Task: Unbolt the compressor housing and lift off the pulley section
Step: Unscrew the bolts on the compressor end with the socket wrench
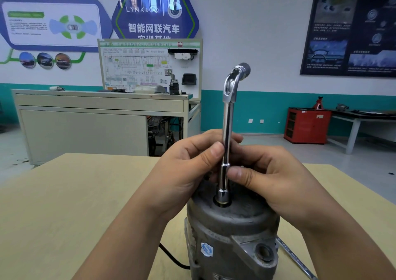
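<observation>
Compressor housing (231,226) stood upright on the table (85,194) at 6 o'clock, L-shaped socket wrench (227,130) rose vertically from its top face, left hand (184,168) pinched the shaft from 9 o'clock, right hand (274,179) pinched it from 3 o'clock, hands close together just above the housing

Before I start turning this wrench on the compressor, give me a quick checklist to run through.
1. Socket wrench end down in the recess on top of the compressor housing: ok.
2. Socket fully on the bolt head: cannot tell, hidden in the recess.
3. Left hand and right hand grip the shaft: ok.
4. Housing braced on the table: not ok, both hands are on the wrench, no clamp seen.
5. Black cable away from the hands: ok.
</observation>
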`<control>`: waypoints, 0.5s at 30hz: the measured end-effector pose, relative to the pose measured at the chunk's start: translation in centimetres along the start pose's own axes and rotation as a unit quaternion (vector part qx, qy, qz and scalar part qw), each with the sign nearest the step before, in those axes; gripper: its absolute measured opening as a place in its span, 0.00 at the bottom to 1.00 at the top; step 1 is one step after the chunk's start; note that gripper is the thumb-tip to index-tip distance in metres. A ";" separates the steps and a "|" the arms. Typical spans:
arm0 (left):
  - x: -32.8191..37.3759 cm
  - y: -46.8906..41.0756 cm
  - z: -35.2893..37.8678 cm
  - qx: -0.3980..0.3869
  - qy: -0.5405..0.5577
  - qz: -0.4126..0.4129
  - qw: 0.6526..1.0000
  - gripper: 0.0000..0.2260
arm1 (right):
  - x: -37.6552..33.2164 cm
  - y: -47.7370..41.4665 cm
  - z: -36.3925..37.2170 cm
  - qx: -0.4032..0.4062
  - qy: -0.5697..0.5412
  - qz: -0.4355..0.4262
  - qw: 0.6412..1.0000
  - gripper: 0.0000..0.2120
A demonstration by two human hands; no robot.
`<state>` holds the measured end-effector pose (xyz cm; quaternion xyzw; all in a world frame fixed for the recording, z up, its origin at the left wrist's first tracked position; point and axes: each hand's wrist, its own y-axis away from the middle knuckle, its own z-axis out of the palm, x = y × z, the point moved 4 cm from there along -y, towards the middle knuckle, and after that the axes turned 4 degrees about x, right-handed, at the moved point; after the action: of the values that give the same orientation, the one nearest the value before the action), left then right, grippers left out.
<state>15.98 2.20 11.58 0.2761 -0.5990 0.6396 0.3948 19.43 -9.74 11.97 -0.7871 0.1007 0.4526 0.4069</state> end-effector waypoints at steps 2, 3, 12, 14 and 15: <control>-0.2 -0.1 -0.1 0.010 0.005 -0.008 1.000 0.10 | 0.0 0.0 0.0 -0.003 0.007 0.001 1.000 0.15; -0.4 -0.1 -0.2 0.013 0.003 -0.008 1.000 0.10 | 0.0 0.0 0.0 -0.002 0.010 0.003 1.000 0.15; -0.4 -0.2 -0.4 0.014 0.016 0.013 1.000 0.23 | -0.2 0.1 -0.3 0.023 0.063 0.005 0.998 0.13; -0.4 -0.2 -0.4 0.029 0.010 0.012 0.999 0.23 | -0.1 0.1 -0.3 0.024 0.061 0.005 0.998 0.12; -0.6 -0.2 -0.6 0.037 0.004 0.012 0.999 0.21 | -0.1 0.1 -0.2 0.022 0.059 0.003 0.998 0.11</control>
<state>16.56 2.72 11.14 0.2805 -0.5769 0.6670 0.3789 19.48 -9.98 12.10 -0.8027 0.1371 0.4044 0.4163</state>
